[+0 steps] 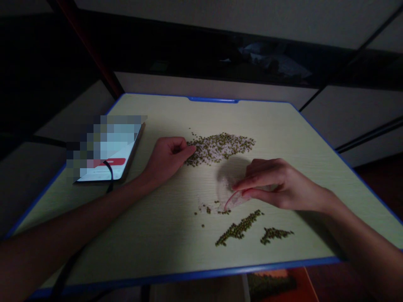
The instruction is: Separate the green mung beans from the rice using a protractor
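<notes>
Near the left edge of the pale, wood-grained desk with a blue rim (147, 243), a flat tablet-like device with a lit, partly blurred screen (121, 144) is being supported, and it is being crossed by a thin black cable (109, 172). To the right of it, the left hand (168, 155) is being rested with its fingers curled in and its thumb over the beans; whether anything is being pinched there cannot be told. By that thumb, the left end of a broad heap of green beans mixed with whitish grains (222, 147) is being covered, beyond the middle of the desk towards the far edge. Closer to the near edge, a sparse scattering of beans and pale grains (208, 209) is being met by a thin clear piece with a reddish rim (233, 200), which is being pinched between the thumb and fingers of the right hand (273, 184). Below that, towards the near edge, a long cluster of green beans (239, 230) and, further right, a smaller cluster of green beans (273, 234) are being set off from the heap. An early stage is being suggested: only these two clusters are seemingly being kept free of whitish grains, while most of the beans on the desk are being left mixed
</notes>
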A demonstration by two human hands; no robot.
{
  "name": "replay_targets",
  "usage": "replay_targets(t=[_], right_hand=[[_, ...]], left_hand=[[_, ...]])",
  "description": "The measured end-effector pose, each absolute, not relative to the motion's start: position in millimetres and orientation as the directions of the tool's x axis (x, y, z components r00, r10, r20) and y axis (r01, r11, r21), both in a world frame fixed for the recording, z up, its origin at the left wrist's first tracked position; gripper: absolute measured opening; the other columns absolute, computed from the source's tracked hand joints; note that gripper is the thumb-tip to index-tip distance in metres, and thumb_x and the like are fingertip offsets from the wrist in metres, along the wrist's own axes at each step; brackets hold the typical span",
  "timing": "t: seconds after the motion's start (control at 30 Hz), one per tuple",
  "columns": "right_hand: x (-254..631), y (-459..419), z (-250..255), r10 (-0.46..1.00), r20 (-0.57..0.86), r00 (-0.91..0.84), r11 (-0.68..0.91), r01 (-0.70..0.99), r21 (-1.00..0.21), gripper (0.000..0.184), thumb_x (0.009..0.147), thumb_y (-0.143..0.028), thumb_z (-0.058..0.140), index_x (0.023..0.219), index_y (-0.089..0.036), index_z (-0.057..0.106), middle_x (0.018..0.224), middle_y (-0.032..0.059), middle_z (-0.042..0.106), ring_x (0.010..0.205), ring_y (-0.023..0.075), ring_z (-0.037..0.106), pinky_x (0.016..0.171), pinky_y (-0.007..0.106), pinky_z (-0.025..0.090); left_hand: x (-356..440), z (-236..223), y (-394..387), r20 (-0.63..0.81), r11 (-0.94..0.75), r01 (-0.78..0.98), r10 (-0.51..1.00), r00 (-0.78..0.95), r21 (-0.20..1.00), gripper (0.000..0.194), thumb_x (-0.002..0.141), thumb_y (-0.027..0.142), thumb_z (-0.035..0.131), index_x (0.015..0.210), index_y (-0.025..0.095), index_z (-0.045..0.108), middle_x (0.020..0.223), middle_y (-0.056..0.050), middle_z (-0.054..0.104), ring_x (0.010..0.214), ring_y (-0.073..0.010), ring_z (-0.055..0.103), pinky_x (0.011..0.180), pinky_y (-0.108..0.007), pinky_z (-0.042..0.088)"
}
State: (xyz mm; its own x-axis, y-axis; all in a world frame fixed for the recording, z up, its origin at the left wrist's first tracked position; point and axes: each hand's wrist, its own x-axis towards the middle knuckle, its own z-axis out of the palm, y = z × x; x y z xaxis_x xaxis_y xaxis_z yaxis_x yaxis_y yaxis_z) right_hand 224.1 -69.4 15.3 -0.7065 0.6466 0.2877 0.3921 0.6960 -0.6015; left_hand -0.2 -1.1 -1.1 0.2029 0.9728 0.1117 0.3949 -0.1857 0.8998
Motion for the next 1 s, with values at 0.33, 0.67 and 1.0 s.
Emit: replay_targets(t=[0.33,0.67,1.0], right_hand=[[222,-71,15,0.653,0.284,-0.702,0.691,0.398,-0.604,0.014,0.081,-0.017,0.059,0.090,-0.013,0.069,0.072,0.0055,0.069,0.066,0.0118,0.059,0.059,0.026,0.043],[218,-73,15,0.645,0.246,-0.724,0.665,0.373,-0.648,0.015,0.081,-0.016,0.059,0.092,-0.012,0.069,0.078,0.0065,0.072,0.071,0.0127,0.061,0.066,0.026,0.045],[214,-75,17,0.622,0.215,-0.753,0.649,0.342,-0.680,0.014,0.081,-0.016,0.059,0.090,-0.014,0.070,0.079,0.0064,0.072,0.072,0.0136,0.062,0.065,0.028,0.045]], left_hand=[[0,-1,-1,0.112,-0.187,0.411,0.973,0.200,0.892,0.031,0.067,0.017,0.056,0.040,0.017,0.040,0.033,0.008,0.037,0.033,-0.0045,0.031,0.037,-0.019,0.023],[0,1,-3,0.116,-0.192,0.418,0.973,0.199,0.888,0.031,0.067,0.017,0.056,0.040,0.017,0.041,0.034,0.008,0.037,0.034,-0.0051,0.031,0.037,-0.019,0.024],[-1,1,-2,0.110,-0.189,0.411,0.972,0.208,0.892,0.032,0.068,0.016,0.056,0.040,0.017,0.041,0.033,0.008,0.037,0.034,-0.0052,0.031,0.038,-0.020,0.024]])
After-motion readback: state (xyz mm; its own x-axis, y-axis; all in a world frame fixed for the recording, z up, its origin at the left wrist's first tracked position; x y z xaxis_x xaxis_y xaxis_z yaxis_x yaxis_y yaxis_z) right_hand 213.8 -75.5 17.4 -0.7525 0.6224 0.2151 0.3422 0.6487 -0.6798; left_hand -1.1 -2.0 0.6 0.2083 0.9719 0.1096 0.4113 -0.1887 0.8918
